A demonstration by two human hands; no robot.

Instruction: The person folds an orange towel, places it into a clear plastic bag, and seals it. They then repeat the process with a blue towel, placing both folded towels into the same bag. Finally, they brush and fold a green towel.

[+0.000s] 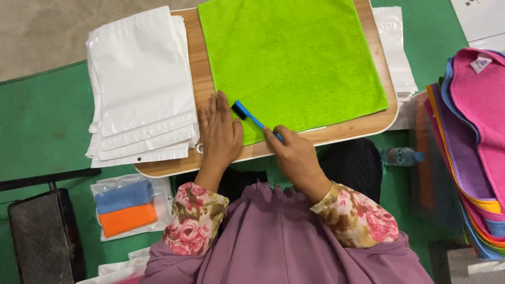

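The right hand [297, 155] pinches the near end of a small blue-handled brush [251, 118], fingers pressed together around the handle. The brush's long axis runs diagonally, up and to the left from that hand, and its dark bristle head rests at the lower left corner of a bright green cloth [292, 60]. The left hand [219, 134] lies flat with fingers spread lightly, holding nothing, palm down on the cloth's left edge and the wood beside it. The brush head sits just beside the left hand's fingertips, so the left hand is nearer the bristles and the right hand nearer the handle end.

The green cloth is spread flat over a small wooden lap table [336, 134] with rounded corners. A stack of white plastic bags [142, 89] overlaps the table's left side. Farther out, on the green floor mat [42, 121], a clear bag holding folded blue and orange cloths [126, 208] lies to the lower left. To the right, a pile of pink, purple and orange cloths [473, 137] rises, with a plastic water bottle [400, 156] lying near it.
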